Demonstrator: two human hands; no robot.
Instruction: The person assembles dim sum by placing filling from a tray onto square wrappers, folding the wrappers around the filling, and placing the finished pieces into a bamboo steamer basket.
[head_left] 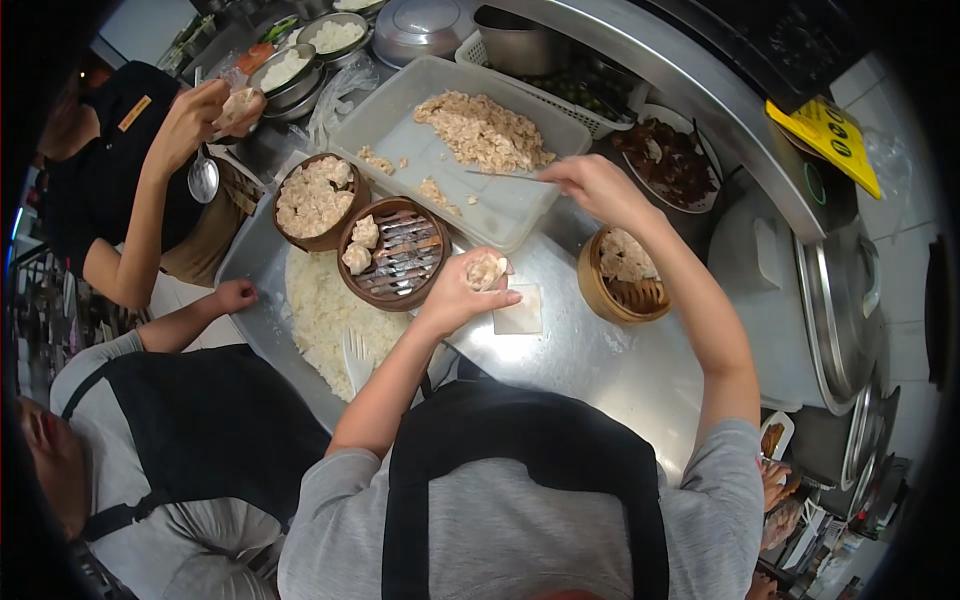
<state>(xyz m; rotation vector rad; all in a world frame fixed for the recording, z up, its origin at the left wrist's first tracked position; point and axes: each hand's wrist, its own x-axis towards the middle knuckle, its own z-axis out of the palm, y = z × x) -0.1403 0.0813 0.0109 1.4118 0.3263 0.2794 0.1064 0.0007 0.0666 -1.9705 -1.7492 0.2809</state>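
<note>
**Steel counter, two hands folding a dumpling**

Steel covers the counter (600, 360) where a person in a grey shirt and black apron works. Their left hand (462, 292) is cupped narrowly around a half-folded dumpling (487, 270), held just above the counter's middle. Touching that hand's fingertips lies a square dumpling wrapper (520, 310), flat on the steel. Their right hand (590, 185) grips a thin metal spatula (505, 176), its tip reaching over the white plastic tray (400, 130) of minced filling (485, 130) at the counter's far edge.

Between the hands' reach sit bamboo steamers: one (400, 255) just left of the dumpling holds two finished pieces; another (620, 275) stands right of the wrapper. A third basket (318, 200) sits further left (heaped with pale pieces). Two other people stand at the left edge; one raises a dumpling (240, 103) in their hand.
</note>
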